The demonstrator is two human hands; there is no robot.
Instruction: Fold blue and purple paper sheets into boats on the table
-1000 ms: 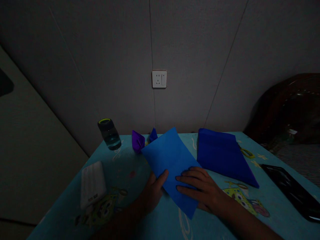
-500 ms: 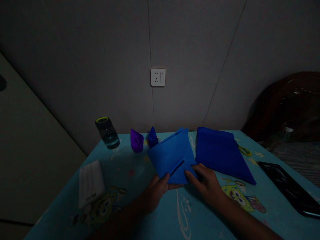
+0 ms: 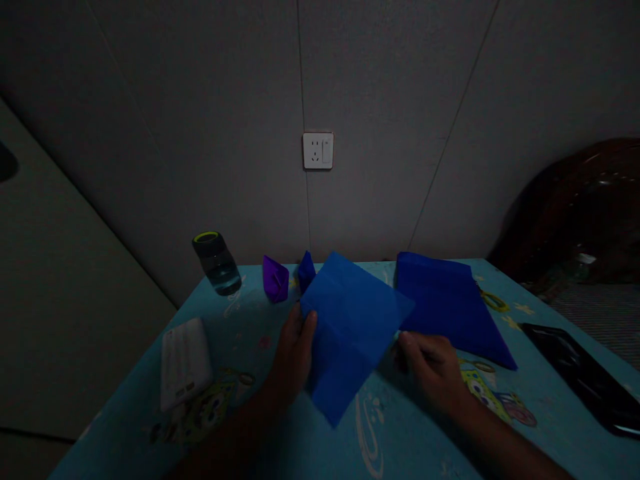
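A lighter blue sheet of paper (image 3: 353, 320) is held up over the table, turned like a diamond with one corner pointing down. My left hand (image 3: 296, 347) grips its left edge, thumb in front and the other fingers hidden behind. Close to the lower right edge is my right hand (image 3: 430, 363), closed with thumb and index finger pressed together. A small pale bit shows at its fingertips; whether that is the paper's edge I cannot tell. Behind the sheet stand a purple folded paper piece (image 3: 275, 280) and a dark blue one (image 3: 306, 272), the latter partly covered.
A stack of dark blue paper (image 3: 440, 300) lies at the right, with yellow-handled scissors (image 3: 495, 302) beside it. A black glossy slab (image 3: 580, 373) rests farther right. On the left are a white power bank (image 3: 185, 363) and a water bottle (image 3: 218, 265). A patterned cloth (image 3: 240, 427) covers the table.
The blue paper was folded and held low in both hands; now it is spread flatter and turned. My left hand moved up and left along it, my right hand to the right.
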